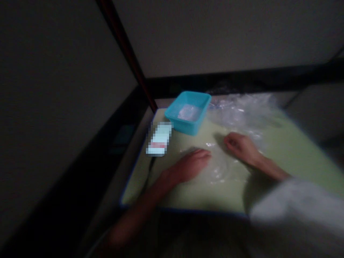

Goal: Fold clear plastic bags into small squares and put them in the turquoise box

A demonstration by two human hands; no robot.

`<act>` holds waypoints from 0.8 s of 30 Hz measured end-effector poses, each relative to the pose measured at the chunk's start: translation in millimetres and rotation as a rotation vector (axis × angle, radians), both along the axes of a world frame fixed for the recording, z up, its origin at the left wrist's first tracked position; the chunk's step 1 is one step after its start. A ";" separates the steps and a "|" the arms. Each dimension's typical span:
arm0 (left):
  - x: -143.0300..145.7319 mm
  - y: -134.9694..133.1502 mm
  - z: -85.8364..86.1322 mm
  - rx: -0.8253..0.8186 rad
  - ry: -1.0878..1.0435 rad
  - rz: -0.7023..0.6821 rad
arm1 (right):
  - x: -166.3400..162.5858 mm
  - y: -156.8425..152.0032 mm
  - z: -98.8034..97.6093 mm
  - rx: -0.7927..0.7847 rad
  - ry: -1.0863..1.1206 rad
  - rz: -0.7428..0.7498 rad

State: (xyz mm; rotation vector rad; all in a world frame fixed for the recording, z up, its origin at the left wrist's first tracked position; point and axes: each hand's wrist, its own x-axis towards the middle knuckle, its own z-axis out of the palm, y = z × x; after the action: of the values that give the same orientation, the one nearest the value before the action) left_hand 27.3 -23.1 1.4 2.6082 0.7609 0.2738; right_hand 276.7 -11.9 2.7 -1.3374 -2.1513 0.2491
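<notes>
A clear plastic bag (pixel 219 170) lies on the pale green tabletop between my two hands. My left hand (pixel 193 165) rests at the bag's left side, palm down, with its fingers stretched out over the film. Above the bag's upper right part is my right hand (pixel 240 147), its fingers curled closed. Whatever may be inside that grip is hidden. Beyond the hands stands a turquoise plastic basket (pixel 185 125) with a small whitish, shiny item (pixel 189 112) in it, too blurred to name.
A heap of crumpled clear plastic (pixel 247 109) covers the table's back right. Left of the basket lies a phone-like device (pixel 159 139), its screen pixelated, with a dark cable (pixel 149 172) running toward the front edge. Walls close off the back and left.
</notes>
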 end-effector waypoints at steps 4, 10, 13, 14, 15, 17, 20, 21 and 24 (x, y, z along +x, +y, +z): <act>7.6 25.8 -7.5 0.070 0.033 -0.066 | 0.5 -3.5 -0.4 0.029 -0.041 0.023; 11.3 43.3 -13.0 0.041 0.024 -0.098 | -1.2 -12.0 8.2 0.124 0.032 0.034; 13.9 52.2 -20.6 -0.060 -0.032 -0.043 | -2.6 -15.4 9.7 0.128 -0.011 0.079; 14.7 54.2 -23.2 -0.096 -0.064 -0.019 | -2.7 -16.0 9.4 0.124 -0.028 0.093; 15.2 55.6 -25.6 -0.134 -0.103 0.005 | -2.6 -16.3 8.9 0.122 -0.047 0.111; 15.1 56.7 -28.9 -0.218 -0.191 0.056 | -2.6 -16.7 8.0 0.124 -0.088 0.176; 12.7 56.5 -30.3 -0.284 -0.303 0.139 | -4.1 -17.9 7.6 0.084 -0.160 0.308; 11.8 56.6 -30.4 -0.271 -0.322 0.171 | -5.1 -18.4 7.4 0.058 -0.180 0.343; 10.1 57.6 -31.4 -0.200 -0.330 0.267 | -6.9 -17.7 3.9 -0.004 -0.208 0.376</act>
State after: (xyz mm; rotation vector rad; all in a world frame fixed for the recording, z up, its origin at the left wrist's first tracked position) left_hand 37.4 34.5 -30.0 2.1975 0.9595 0.6520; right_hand 269.8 -29.6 6.6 -0.9861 -2.5735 0.2699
